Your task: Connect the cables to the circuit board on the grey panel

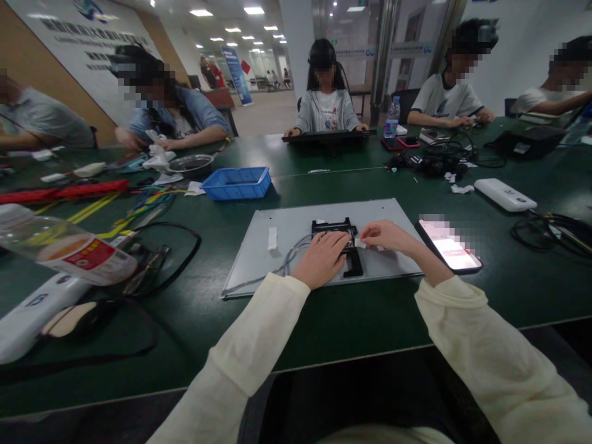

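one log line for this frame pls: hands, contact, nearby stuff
left hand: flat on black bracket | right hand: pinching white tab | base: grey panel | cable left | phone right

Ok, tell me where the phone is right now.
In the head view the phone lies screen-up on the green table, just right of the grey panel and beside the right hand.

Left hand [322,258] flat, palm down; right hand [387,237] pinching, fingertips together.
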A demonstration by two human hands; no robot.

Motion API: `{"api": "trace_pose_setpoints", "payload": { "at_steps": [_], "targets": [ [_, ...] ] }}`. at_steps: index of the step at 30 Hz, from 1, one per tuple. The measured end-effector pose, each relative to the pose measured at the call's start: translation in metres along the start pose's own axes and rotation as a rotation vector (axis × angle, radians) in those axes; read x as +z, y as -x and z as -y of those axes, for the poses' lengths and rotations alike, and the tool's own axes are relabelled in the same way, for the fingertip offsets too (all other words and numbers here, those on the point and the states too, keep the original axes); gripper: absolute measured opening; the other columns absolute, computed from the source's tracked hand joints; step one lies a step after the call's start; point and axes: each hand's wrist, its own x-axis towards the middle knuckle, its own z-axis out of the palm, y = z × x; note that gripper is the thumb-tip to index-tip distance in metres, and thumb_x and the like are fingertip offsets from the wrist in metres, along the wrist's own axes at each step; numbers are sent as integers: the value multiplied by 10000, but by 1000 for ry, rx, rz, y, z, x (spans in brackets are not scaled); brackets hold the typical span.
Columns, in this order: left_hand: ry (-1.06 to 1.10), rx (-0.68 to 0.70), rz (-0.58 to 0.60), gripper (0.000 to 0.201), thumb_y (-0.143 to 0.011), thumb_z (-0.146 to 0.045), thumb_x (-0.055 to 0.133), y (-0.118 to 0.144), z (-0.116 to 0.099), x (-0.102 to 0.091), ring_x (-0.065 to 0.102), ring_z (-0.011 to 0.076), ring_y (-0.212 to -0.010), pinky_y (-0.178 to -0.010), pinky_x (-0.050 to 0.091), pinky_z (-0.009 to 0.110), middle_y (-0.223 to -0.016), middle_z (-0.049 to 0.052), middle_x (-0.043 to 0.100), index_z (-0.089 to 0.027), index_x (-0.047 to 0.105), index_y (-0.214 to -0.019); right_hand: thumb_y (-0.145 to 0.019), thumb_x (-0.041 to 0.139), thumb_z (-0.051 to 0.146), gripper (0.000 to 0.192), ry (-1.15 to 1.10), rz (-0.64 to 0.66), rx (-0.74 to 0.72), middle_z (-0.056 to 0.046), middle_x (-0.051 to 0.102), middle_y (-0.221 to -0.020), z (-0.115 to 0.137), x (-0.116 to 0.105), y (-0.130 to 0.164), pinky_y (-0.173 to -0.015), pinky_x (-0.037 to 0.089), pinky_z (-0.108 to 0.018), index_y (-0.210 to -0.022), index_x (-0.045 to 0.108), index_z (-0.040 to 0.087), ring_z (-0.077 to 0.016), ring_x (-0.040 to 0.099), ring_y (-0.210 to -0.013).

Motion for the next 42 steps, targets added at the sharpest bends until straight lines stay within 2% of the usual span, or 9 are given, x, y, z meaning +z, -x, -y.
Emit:
{"api": "trace_pose_setpoints", "payload": {
  "at_steps": [6,11,18,23,27,30,37,40,42],
  "targets": [
    [-69,58,9,447,-949,-223,362,0,-2,0,358,226,-1327,-1096,270,440,-1411,75,430,-249,351,-1395,-731,634,269,146,3,-12,-10,-32,699,-759,8,3,4,-523,431,-217,-836,674,176,-136,623,-651],
    [-125,73,22,411,-943,-226,396,-1,-2,3,347,244,-1331,-1093,265,461,-1403,85,432,-250,406,-1352,-741,636,283,145,71,-39,-48,-32,688,-736,13,5,6,-544,433,-225,-820,675,168,-133,612,-648],
    [-109,90,24,376,-934,-221,412,-1,0,3,360,246,-1317,-1066,302,449,-1381,94,450,-236,449,-1307,-697,680,277,244,224,-159,-126,-29,687,-942,16,8,8,-624,443,-252,-922,656,185,-105,587,-638],
    [-105,89,21,397,-933,-211,404,-2,-1,2,362,247,-1318,-1070,300,448,-1375,96,459,-232,436,-1328,-723,632,258,151,200,-153,-137,-13,678,-779,19,9,10,-596,435,-242,-844,664,173,-110,575,-604],
    [-94,65,24,474,-932,-226,405,2,-3,-9,323,263,-1347,-1096,256,495,-1421,104,417,-229,348,-1403,-749,574,243,144,110,-218,-139,-15,672,-755,17,9,7,-571,437,-238,-835,667,175,-127,597,-623],
    [-20,3,16,504,-929,-269,422,14,1,-30,309,268,-1360,-1098,266,503,-1449,99,387,-236,320,-1422,-754,576,245,130,75,-267,-170,-24,680,-812,18,11,6,-583,444,-242,-824,662,178,-135,616,-654],
    [294,-191,-71,416,-918,-398,433,60,48,-81,472,227,-1241,-1064,368,399,-1334,65,522,-228,481,-1295,-773,546,227,200,3,-392,-221,-43,687,-933,26,20,6,-617,475,-263,-933,659,188,-143,639,-682],
    [417,-404,-129,417,-875,-428,481,66,81,-79,582,215,-1084,-876,498,334,-1266,65,563,-227,523,-1239,-768,526,209,243,-37,-428,-236,-48,682,-960,27,24,5,-634,485,-269,-976,650,189,-142,643,-692],
    [417,-535,-210,422,-835,-417,511,63,103,-68,623,199,-966,-846,502,328,-1209,77,578,-200,551,-1195,-775,516,212,254,-33,-431,-241,-48,682,-958,28,27,5,-628,481,-267,-994,644,190,-141,642,-689]
  ]
}}
